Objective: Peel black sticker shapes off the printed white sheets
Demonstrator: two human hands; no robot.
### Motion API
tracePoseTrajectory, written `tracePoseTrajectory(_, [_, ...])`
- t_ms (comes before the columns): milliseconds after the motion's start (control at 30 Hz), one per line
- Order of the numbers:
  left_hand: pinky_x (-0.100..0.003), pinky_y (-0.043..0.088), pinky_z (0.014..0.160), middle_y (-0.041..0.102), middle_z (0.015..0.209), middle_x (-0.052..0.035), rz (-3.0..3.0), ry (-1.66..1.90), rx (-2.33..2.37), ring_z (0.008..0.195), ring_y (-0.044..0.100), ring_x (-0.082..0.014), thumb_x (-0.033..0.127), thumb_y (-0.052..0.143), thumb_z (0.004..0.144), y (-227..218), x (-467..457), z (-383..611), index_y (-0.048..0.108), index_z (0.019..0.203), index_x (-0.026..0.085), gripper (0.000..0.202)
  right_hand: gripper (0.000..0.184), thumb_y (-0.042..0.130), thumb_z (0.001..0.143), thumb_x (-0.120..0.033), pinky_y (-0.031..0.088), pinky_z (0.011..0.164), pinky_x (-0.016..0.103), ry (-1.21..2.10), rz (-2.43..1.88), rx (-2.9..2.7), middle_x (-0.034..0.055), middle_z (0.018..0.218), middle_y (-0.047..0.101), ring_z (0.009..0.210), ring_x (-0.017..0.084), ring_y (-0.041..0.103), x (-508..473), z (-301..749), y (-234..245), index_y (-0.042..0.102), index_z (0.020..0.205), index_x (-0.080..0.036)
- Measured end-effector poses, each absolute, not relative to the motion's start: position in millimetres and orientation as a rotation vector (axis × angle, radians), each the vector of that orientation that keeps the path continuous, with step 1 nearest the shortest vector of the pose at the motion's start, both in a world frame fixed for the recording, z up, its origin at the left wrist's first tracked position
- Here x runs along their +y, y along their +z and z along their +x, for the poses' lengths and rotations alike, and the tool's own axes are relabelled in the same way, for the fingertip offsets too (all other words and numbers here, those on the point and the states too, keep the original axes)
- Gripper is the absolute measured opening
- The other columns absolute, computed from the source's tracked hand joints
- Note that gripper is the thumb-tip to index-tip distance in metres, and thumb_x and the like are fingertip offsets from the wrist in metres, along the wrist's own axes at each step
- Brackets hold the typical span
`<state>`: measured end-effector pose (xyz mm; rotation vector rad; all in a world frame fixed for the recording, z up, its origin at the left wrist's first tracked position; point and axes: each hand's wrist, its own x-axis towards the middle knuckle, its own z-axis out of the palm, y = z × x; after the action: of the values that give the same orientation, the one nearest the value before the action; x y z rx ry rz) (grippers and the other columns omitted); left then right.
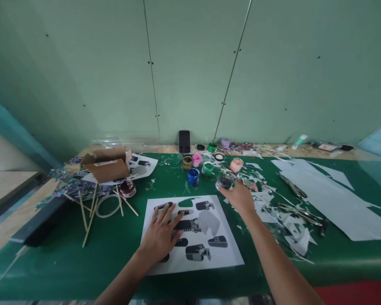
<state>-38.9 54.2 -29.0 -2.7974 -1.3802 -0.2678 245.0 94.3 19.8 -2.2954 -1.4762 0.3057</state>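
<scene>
A white sheet [222, 250] printed with dark shoe and bottle-like shapes lies on the green tabletop in front of me. One shape near its top edge shows green, and a cut-out reveals grey. My left hand [161, 231] rests flat on the left half of this sheet, fingers spread. Beyond its top right corner, my right hand [240, 198] grips a small jar of black paint [225, 182] from the near side. The jar's far fingers are partly hidden. Close by stand jars of blue paint [193, 176], green paint [207, 168] and peach paint [236, 164].
Paper scraps [296, 233], scissors [301, 214] and large white sheets [339, 203] lie to the right. On the left are a cardboard box [109, 167], wooden sticks [89, 224], a tape ring [108, 206] and a dark red jar [128, 189]. A phone [184, 142] leans against the wall.
</scene>
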Motion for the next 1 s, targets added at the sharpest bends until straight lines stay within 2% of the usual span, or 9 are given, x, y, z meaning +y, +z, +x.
tracePoseTrajectory(200, [-0.06,0.026,0.11,0.034,0.151,-0.0084,-2.83,-0.323,-1.422,0.139,0.029,-0.0332,0.038,0.049,0.09,-28.7,60.8,-16.2,0.045,0.138,0.029,0.049,0.044,0.056,0.079,-0.049,0.046,0.072,0.032,0.38,-2.268,-1.586,0.0145,0.101,0.068,0.095,0.029,0.064,82.2,227.1,14.1,0.061,0.106,-0.015])
tracePoseTrajectory(367, [-0.058,0.031,0.107,0.051,0.138,-0.0058,-2.858,-0.606,-1.517,0.13,0.043,-0.0283,0.023,0.049,0.09,-12.0,56.9,-6.8,0.058,0.12,0.027,0.032,0.05,0.058,0.078,-0.042,0.045,0.075,0.034,0.423,-2.101,-1.362,0.0177,0.111,0.063,0.1,0.029,0.061,69.9,226.4,15.6,0.055,0.119,-0.013])
tracePoseTrajectory(467, [-0.051,0.043,0.096,0.057,0.126,-0.0058,-2.899,-0.847,-1.58,0.121,0.05,-0.0259,0.02,0.044,0.092,8.1,39.5,-4.4,0.059,0.111,0.026,0.025,0.044,0.056,0.076,-0.051,0.042,0.057,0.028,0.676,-1.59,-0.923,0.0086,0.091,0.063,0.07,0.018,0.058,57.1,226.1,32.1,0.058,0.106,-0.018])
tracePoseTrajectory(533, [-0.046,0.046,0.09,0.058,0.121,-0.0067,-2.961,-0.965,-1.545,0.116,0.052,-0.0257,0.018,0.045,0.09,23.4,24.3,0.6,0.059,0.108,0.025,0.023,0.041,0.052,0.077,-0.057,0.033,0.044,0.023,0.909,-1.292,-0.724,-0.002,0.07,0.052,0.047,0.01,0.042,49.5,220.1,45.4,0.055,0.097,-0.021])
tracePoseTrajectory(600, [-0.042,0.047,0.087,0.059,0.117,-0.0074,-3.03,-1.046,-1.464,0.11,0.054,-0.0246,0.015,0.046,0.088,37.6,9.3,8.2,0.058,0.107,0.025,0.024,0.036,0.055,0.076,-0.053,0.026,0.039,0.019,1.153,-0.999,-0.536,-0.0078,0.062,0.04,0.04,0.005,0.028,44.4,209.6,57.0,0.052,0.09,-0.02])
tracePoseTrajectory(667, [-0.04,0.048,0.084,0.06,0.113,-0.0077,-3.082,-1.117,-1.369,0.105,0.055,-0.0237,0.013,0.047,0.087,49.3,-3.5,17.3,0.058,0.106,0.024,0.025,0.03,0.06,0.076,-0.046,0.023,0.038,0.016,1.301,-0.782,-0.356,-0.0091,0.06,0.038,0.039,0.003,0.025,41.5,197.0,65.5,0.05,0.086,-0.019])
tracePoseTrajectory(800, [-0.04,0.049,0.081,0.062,0.109,-0.008,-3.113,-1.254,-1.285,0.099,0.057,-0.0236,0.017,0.052,0.086,64.7,-18.9,36.6,0.057,0.109,0.023,0.024,0.029,0.064,0.073,-0.041,0.022,0.036,0.014,1.296,-0.74,-0.24,-0.01,0.058,0.038,0.038,0.002,0.026,36.2,176.1,74.5,0.049,0.083,-0.019])
tracePoseTrajectory(900, [-0.039,0.05,0.08,0.062,0.112,-0.0082,-3.139,-1.369,-1.361,0.099,0.058,-0.024,0.025,0.059,0.085,69.5,-22.4,52.1,0.054,0.121,0.024,0.037,0.038,0.072,0.063,-0.042,0.024,0.036,0.014,1.207,-0.762,-0.278,-0.011,0.058,0.039,0.039,0.002,0.029,28.6,169.4,76.5,0.049,0.083,-0.02])
tracePoseTrajectory(1000, [-0.031,0.051,0.072,0.064,0.103,-0.0069,-3.16,-1.615,-1.549,0.089,0.06,-0.0192,0.024,0.061,0.084,66.8,-23.6,66.4,0.06,0.111,0.022,0.027,0.045,0.073,0.058,-0.048,0.027,0.037,0.015,1.108,-0.816,-0.304,-0.0113,0.059,0.042,0.039,0.002,0.032,20.1,170.0,73.9,0.048,0.085,-0.021])
